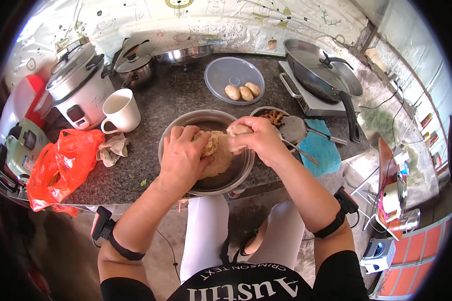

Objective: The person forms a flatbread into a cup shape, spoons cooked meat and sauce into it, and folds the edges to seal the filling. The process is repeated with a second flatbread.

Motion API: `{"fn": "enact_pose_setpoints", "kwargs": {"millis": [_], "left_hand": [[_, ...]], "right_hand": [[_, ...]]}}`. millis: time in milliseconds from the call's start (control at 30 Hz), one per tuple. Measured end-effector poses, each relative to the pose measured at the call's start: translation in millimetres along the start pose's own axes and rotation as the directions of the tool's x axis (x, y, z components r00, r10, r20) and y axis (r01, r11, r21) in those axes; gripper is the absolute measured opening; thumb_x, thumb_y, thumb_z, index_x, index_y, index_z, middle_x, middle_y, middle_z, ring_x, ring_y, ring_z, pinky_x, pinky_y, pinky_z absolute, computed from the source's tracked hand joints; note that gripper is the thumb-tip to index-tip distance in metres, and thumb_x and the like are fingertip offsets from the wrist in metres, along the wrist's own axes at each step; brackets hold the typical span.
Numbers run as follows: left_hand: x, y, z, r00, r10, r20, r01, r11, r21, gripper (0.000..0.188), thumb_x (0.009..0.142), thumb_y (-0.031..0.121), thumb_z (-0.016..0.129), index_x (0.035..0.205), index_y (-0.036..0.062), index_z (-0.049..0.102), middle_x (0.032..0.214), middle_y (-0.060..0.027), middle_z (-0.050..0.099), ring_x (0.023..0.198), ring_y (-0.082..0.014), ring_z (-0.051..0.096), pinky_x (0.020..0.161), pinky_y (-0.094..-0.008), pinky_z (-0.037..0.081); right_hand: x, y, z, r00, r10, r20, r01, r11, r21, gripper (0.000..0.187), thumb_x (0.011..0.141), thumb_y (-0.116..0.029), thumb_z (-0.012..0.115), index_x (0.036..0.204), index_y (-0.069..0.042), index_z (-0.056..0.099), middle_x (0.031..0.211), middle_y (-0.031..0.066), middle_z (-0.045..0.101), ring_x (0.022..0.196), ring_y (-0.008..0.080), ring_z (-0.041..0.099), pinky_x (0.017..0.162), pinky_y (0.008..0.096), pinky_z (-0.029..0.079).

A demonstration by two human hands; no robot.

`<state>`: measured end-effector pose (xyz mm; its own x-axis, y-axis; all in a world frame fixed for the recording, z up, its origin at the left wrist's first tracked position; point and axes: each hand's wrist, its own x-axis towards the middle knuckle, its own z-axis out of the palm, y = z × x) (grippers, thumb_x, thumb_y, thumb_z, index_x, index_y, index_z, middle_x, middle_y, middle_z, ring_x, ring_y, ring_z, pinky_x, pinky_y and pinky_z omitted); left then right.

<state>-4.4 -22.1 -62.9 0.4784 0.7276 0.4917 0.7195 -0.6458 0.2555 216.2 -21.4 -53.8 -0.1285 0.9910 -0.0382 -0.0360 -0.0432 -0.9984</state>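
Note:
A wide metal basin (pixel 246 173) at the counter's front edge holds a pale beige, crumbly-looking dough (pixel 220 161). My left hand (pixel 182 156) is in the basin, its fingers curled over a lump of this dough. Beside it, above the basin's right side, my right hand (pixel 260 136) is closed around a smaller pale dough piece (pixel 237 130), pinched between thumb and fingers. Behind the basin, three smooth oval dough pieces (pixel 245 94) lie on a round translucent lid (pixel 221 75). A bowl of brown chopped filling (pixel 273 117) stands just beyond my right hand.
A metal spatula (pixel 293 130) rests across the bowl toward a blue cloth (pixel 322 153). At back right, a lidded pan (pixel 319 67) sits on a cooker. To the left are a white mug (pixel 121 110), a rice cooker (pixel 83 93), a red plastic bag (pixel 68 168) and a crumpled tissue (pixel 113 149).

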Motion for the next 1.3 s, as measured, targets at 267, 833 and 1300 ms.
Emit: {"fn": "enact_pose_setpoints", "kwargs": {"millis": [267,833,1300], "left_hand": [[-0.7,1.5,1.7,1.000,0.030,-0.009,-0.030,0.999,0.033,0.055,0.065,0.018,0.086,0.118,0.0134,0.070,0.118,-0.0073,0.061,0.111,-0.0286,0.054,0.098,-0.0442,0.043],[7.9,20.9,-25.8,0.896,-0.204,0.395,0.290,-0.404,-0.867,0.044,0.107,0.020,0.046,0.140,-0.0084,0.044,0.129,-0.0205,0.061,0.123,-0.0288,0.059,0.100,-0.0410,0.051],[15.2,35.2,-26.3,0.925,-0.353,0.142,0.202,0.139,-0.970,0.018,0.098,0.003,0.060,0.111,-0.0073,0.065,0.102,-0.0096,0.071,0.087,-0.0117,0.067,0.076,-0.0275,0.062]], "right_hand": [[-9.0,-3.6,11.5,0.942,-0.300,-0.151,0.200,0.863,-0.464,0.021,0.079,0.003,0.070,0.099,-0.001,0.067,0.086,0.0042,0.069,0.081,0.0102,0.066,0.070,0.0269,0.055],[-6.8,-32.3,33.7,0.913,-0.395,0.102,0.384,0.917,0.109,0.041,0.102,-0.009,0.052,0.141,0.003,0.046,0.137,0.0184,0.057,0.123,0.0210,0.058,0.106,0.0357,0.045],[-22.8,-23.0,50.9,0.767,-0.637,0.080,0.474,0.478,-0.739,0.041,0.100,-0.018,0.054,0.133,0.006,0.051,0.112,0.0281,0.066,0.111,0.0417,0.063,0.101,0.0463,0.045]]}}
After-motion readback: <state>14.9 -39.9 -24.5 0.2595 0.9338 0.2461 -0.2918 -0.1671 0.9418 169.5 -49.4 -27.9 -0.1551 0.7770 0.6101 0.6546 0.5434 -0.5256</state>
